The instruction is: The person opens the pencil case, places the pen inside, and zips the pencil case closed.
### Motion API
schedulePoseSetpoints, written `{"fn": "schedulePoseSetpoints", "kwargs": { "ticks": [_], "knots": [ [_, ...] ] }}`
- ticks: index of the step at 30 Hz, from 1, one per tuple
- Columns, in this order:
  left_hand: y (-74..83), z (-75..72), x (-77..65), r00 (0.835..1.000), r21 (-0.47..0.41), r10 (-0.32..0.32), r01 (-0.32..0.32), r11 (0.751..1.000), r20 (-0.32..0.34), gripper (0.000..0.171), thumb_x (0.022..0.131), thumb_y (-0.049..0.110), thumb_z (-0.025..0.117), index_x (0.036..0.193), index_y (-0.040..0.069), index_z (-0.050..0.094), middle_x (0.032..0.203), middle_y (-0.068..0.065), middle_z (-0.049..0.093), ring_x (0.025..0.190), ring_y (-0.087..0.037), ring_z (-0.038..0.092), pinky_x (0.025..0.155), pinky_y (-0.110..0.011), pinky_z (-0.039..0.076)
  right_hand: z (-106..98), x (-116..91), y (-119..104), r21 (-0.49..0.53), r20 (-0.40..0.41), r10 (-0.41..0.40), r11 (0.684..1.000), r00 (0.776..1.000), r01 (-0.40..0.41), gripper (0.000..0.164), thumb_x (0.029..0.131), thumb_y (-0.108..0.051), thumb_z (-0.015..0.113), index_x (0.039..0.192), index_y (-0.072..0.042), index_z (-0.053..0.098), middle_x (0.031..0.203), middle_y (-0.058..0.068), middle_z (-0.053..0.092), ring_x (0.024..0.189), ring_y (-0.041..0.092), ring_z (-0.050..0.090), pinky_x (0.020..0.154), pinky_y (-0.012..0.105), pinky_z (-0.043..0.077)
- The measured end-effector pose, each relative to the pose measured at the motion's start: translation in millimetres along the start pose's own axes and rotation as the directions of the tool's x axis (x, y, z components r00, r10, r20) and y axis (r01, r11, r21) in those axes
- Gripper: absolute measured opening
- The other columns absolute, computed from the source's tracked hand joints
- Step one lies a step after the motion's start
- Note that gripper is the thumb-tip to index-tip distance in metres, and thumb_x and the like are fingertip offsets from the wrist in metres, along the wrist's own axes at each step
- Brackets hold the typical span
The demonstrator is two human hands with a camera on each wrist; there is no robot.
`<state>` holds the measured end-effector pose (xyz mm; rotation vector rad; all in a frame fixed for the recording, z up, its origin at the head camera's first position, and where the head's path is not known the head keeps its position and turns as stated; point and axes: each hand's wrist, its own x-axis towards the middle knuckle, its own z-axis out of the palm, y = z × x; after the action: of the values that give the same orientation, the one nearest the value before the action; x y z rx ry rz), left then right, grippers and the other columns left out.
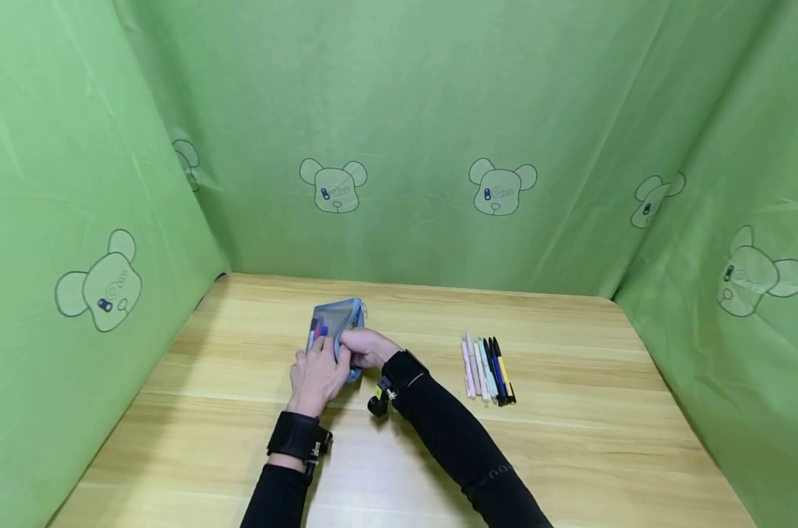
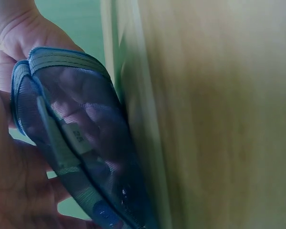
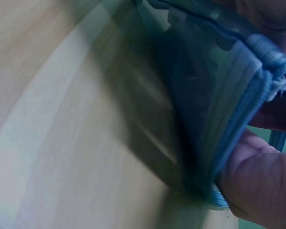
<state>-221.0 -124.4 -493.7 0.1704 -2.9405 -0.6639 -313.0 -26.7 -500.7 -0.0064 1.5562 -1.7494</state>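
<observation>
A blue mesh zipper pencil pouch (image 1: pixel 336 315) is on the left half of the table, with a few pens (image 1: pixel 318 329) showing through its side. My left hand (image 1: pixel 316 370) grips the pouch's near part; in the left wrist view the mesh pouch (image 2: pixel 86 107) sits between its thumb and fingers. At the zippered edge (image 3: pixel 243 114), the thumb and fingers of my right hand (image 1: pixel 370 347) pinch the pouch. Much of the pouch's near end is hidden by the hands.
Right of the pouch, several pens (image 1: pixel 485 370) lie side by side in a row, pastel ones at left and darker ones at right. The wooden table (image 1: pixel 570 440) is bounded by green curtains (image 1: pixel 412 88) at the back and both sides.
</observation>
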Motion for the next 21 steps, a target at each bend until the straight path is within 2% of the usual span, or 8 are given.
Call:
{"fn": "schedulePoseSetpoints", "kwargs": {
  "ticks": [6,13,17,21],
  "knots": [
    [-0.1,1.0,-0.2,1.0,0.014,0.008,-0.008,1.0,0.017,0.061,0.105,0.049,0.028,0.137,0.006,0.056,0.144,-0.016,0.057,0.113,-0.058,0.054,0.079,-0.067,0.052,-1.5,-3.0,-1.4,-0.069,-0.025,-0.006,0.998,1.0,0.005,0.031,0.079,0.014,0.031,0.072,-0.009,0.051,0.071,-0.003,0.05,0.065,0.009,0.053,0.055,0.019,0.046],
    [-0.2,1.8,0.2,1.0,-0.009,0.011,-0.011,1.0,0.006,0.058,0.105,0.048,0.031,0.134,0.005,0.056,0.141,-0.017,0.06,0.106,-0.058,0.056,0.078,-0.067,0.051,-2.8,-4.0,-2.9,-0.065,-0.041,-0.024,0.998,0.999,0.021,0.033,0.079,0.015,0.035,0.065,-0.011,0.049,0.066,-0.005,0.047,0.061,0.009,0.05,0.053,0.018,0.044],
    [1.2,1.3,0.1,1.0,-0.009,0.016,-0.017,1.0,-0.006,0.054,0.104,0.047,0.033,0.127,0.004,0.058,0.137,-0.019,0.063,0.098,-0.056,0.059,0.073,-0.063,0.051,-2.6,-5.6,-4.8,-0.092,-0.076,-0.022,0.996,0.997,0.015,0.035,0.079,0.015,0.036,0.06,-0.014,0.042,0.063,-0.005,0.042,0.056,0.009,0.047,0.05,0.018,0.041],
    [2.1,0.2,0.2,1.0,-0.001,0.016,-0.016,1.0,-0.006,0.055,0.104,0.047,0.033,0.128,0.005,0.058,0.137,-0.019,0.063,0.098,-0.056,0.059,0.074,-0.062,0.051,-2.4,-7.3,-6.7,-0.101,-0.1,-0.02,0.995,0.995,0.01,0.037,0.079,0.015,0.038,0.059,-0.017,0.037,0.058,-0.007,0.037,0.051,0.008,0.042,0.047,0.018,0.037]
  ]
}}
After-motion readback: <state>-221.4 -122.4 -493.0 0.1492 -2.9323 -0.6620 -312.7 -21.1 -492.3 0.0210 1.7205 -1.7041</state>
